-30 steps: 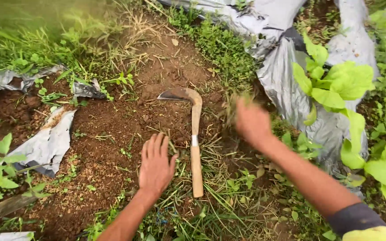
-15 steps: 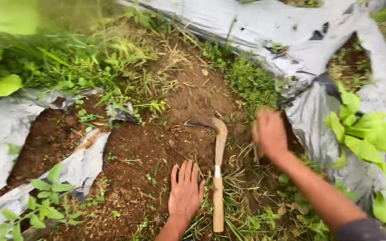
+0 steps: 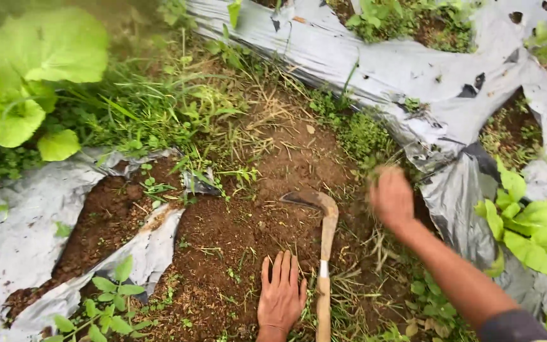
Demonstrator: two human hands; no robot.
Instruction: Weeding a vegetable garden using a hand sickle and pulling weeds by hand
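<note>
A sickle [image 3: 325,253] with a wooden handle and a curved dark blade lies on bare brown soil [image 3: 242,234], blade pointing left. My left hand [image 3: 281,295] rests flat on the soil with fingers spread, just left of the sickle's handle. My right hand [image 3: 390,197] is to the right of the blade, blurred, fingers closed around a tuft of grass and weeds beside the grey plastic mulch sheet [image 3: 406,76].
Torn grey plastic sheet [image 3: 20,234] also covers the ground at left. Broad-leaved green plants stand at the upper left [image 3: 26,82] and at the right [image 3: 533,221]. Grass and weeds [image 3: 159,107] grow beyond the soil patch.
The view has tilted upward, so hands and sickle sit lower in frame. My right hand stays in the weeds at the plastic's edge. My left hand stays flat on the soil.
</note>
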